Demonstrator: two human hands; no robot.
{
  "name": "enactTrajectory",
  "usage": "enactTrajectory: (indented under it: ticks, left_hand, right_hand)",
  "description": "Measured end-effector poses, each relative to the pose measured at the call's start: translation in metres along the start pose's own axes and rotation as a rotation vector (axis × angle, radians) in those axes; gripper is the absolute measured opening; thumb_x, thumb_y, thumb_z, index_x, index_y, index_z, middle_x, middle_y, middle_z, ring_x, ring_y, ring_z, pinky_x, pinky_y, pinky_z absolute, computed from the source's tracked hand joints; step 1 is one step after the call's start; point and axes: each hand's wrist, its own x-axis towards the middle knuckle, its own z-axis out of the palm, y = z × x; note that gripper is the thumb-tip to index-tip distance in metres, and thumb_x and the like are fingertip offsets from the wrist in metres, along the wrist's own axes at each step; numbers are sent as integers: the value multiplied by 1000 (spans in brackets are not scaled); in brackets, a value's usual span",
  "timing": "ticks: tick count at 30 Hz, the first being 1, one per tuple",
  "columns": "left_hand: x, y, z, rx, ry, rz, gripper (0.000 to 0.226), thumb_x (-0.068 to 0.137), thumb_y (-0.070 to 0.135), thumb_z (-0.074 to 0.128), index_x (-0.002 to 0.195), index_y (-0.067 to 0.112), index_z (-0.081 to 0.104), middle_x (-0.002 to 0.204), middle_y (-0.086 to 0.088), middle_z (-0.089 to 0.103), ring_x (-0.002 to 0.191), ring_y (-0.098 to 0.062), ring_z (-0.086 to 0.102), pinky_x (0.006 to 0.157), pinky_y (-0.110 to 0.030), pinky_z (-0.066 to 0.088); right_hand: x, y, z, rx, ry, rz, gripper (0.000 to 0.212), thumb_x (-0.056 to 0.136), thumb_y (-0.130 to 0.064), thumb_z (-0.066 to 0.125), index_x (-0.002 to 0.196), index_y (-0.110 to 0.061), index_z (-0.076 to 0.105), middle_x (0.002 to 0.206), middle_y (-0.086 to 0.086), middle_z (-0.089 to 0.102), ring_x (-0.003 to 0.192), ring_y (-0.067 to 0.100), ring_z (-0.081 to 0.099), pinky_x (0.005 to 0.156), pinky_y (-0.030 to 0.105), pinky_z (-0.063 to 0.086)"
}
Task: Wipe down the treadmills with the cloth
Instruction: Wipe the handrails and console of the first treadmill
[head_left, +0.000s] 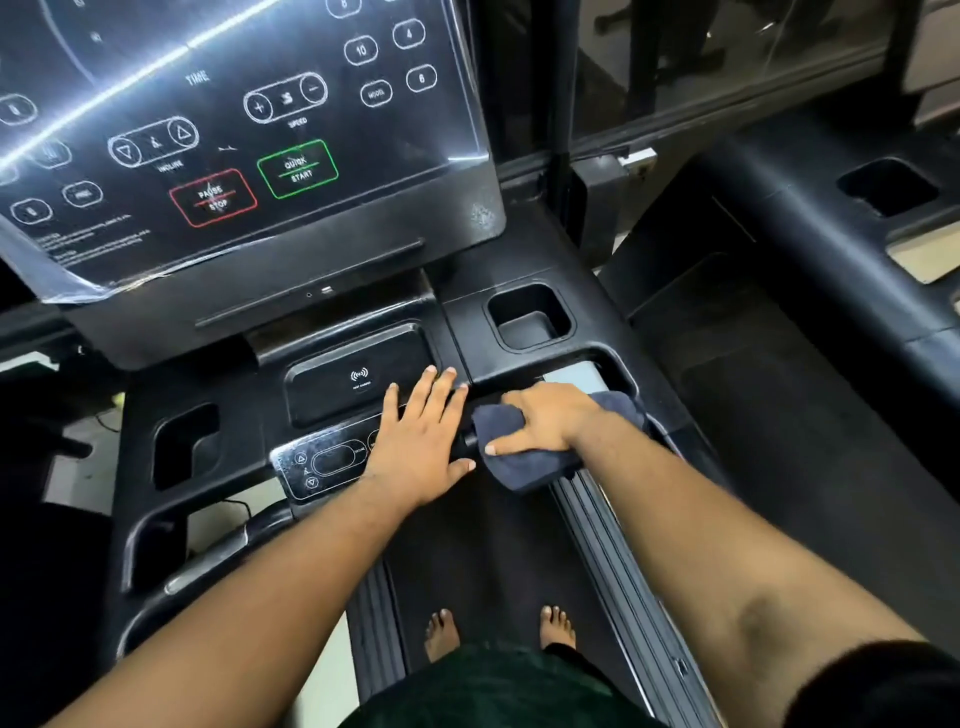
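1. You stand on one treadmill (483, 561); a second treadmill (810, 364) is beside it on your right, so two are in view.
2. One console screen (249, 130) rises in front of you, with one red stop button (213, 197) and one green start button (297, 169).
3. Below it are one charging pad (358, 379) and three cup holders, two on your machine (527, 317) (184, 447) and one on the other (885, 187).
4. One dark blue cloth (524, 457) lies on the front handlebar, just right of the small control panel (322, 462).
5. Your right hand (540, 418) grips the cloth, fingers curled over it, arm stretched forward.
6. Your left hand (421, 436) lies flat with straight fingers, resting on the panel and the pad's edge, holding nothing.
7. Your two bare feet (441, 634) are on the belt.
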Motion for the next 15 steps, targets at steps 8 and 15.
enactTrajectory:
  ticks: [8,15]
  left_hand:
    - [3,-3,-4,-6,31,-7,104,89,71,52,162,20,-3,171,-5,-9,157,-26,-12,124,-61,5]
    - [-2,-2,-4,-19,11,-5,103,90,70,51,162,20,-3,171,-2,-7,157,-24,-9,125,-58,8]
  right_hand:
    - [-16,-2,25,-151,275,86,70,66,-86,54,106,-29,53,97,-1,67,90,26,66,79,41,47]
    - [-33,-3,45,-85,369,190,81,70,-86,56,131,-32,54,124,0,65,118,25,61,103,50,42]
